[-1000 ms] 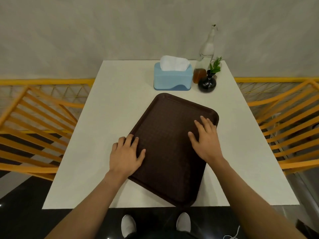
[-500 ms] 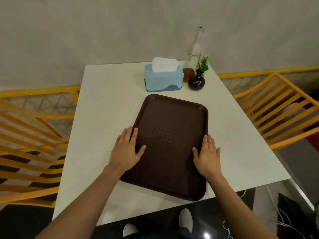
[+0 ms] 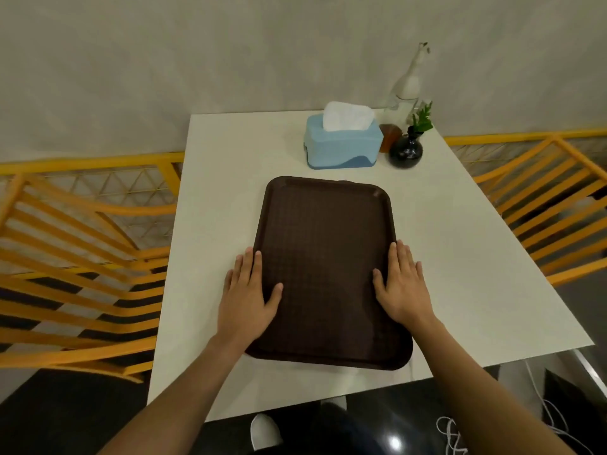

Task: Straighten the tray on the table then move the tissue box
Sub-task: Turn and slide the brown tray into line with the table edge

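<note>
A dark brown tray [image 3: 325, 244] lies on the white table [image 3: 223, 198], its long sides nearly in line with the table's sides. My left hand [image 3: 248, 297] rests flat on the tray's left edge, fingers spread, thumb on the tray's floor. My right hand [image 3: 402, 287] lies flat on the right edge in the same way. Neither hand grips anything. A light blue tissue box [image 3: 341, 146] with a white tissue sticking out stands beyond the tray's far edge, apart from it.
Right of the tissue box stand a small amber jar [image 3: 389, 136], a black round vase with a green sprig [image 3: 405, 152] and a tall clear bottle [image 3: 407, 83]. Yellow slatted chairs [image 3: 82, 244] flank the table; another chair [image 3: 558, 205] is at right. A wall is behind.
The tray has turned from a clear slant to nearly square with the table. Both hands slid from its surface to its left and right edges.
</note>
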Demonstrator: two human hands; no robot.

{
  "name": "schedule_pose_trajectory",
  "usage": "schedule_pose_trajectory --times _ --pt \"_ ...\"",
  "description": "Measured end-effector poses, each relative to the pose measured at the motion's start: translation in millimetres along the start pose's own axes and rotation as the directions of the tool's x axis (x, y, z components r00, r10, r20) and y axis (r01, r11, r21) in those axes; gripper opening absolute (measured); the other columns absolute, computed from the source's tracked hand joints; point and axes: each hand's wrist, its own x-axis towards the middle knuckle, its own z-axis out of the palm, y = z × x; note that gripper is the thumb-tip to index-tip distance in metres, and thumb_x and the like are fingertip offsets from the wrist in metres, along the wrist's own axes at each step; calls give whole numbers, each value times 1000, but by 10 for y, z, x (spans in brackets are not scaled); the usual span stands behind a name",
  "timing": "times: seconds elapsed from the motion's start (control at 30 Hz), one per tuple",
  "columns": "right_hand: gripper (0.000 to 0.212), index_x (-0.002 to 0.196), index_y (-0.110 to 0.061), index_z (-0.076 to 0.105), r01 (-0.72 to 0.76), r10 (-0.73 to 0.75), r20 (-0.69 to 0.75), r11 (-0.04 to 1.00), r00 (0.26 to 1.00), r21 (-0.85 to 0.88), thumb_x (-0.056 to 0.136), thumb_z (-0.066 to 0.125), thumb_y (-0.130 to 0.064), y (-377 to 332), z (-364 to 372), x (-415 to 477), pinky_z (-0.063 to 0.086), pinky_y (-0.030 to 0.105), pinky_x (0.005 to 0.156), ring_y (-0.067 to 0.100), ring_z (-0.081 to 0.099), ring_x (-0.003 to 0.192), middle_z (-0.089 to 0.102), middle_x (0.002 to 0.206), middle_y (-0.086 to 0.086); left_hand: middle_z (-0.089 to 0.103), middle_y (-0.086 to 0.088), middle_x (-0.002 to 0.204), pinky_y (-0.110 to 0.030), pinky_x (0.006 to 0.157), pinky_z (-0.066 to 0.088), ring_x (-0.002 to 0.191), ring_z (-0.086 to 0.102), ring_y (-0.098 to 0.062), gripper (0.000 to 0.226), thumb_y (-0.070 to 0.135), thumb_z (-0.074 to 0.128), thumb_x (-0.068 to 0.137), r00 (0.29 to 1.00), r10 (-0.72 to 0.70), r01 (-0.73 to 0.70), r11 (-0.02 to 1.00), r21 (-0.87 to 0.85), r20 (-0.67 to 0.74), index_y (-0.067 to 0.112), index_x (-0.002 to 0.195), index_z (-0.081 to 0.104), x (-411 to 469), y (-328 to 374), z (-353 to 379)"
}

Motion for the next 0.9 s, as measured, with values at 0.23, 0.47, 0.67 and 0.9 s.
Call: schedule_pose_trajectory --times 0.23,0.47,0.67,0.9 --pt "72 161 -8 6 125 -126 21 991 992 42 105 30 -46 -231 68 256 5 45 124 26 2 155 5 169 11 5 -2 170 -32 122 9 155 6 -18 72 44 41 104 990 -137 132 979 -156 -22 14 161 9 -111 -158 -112" --pt "63 158 -14 28 143 -136 -47 956 990 255 104 49 -39 -358 34 411 19 44 122 27 23 150 28 164 6 22 -1 167 -30 122 18 153 19 -15 57 14 46 103 971 -215 196 966 -171 -105 12 158 29 -113 -342 -294" --pt "46 147 -16 45 101 -75 -142 977 987 188 104 48 -31 -305 16 330 52 46 87 30 62 103 63 122 10 39 -11 159 -41 123 25 148 33 -25 55 11 47 101 967 -206 192 976 -104 -152 8 155 36 -70 -310 -304" --pt "48 153 -20 39 84 -76 -52 981 996 178 107 33 -33 -537 106 332 49 50 98 28 65 107 65 126 6 45 -11 156 -43 124 18 148 34 -26 53 15 44 102 957 -227 231 973 6 -180 10 154 37 -117 -517 -310"
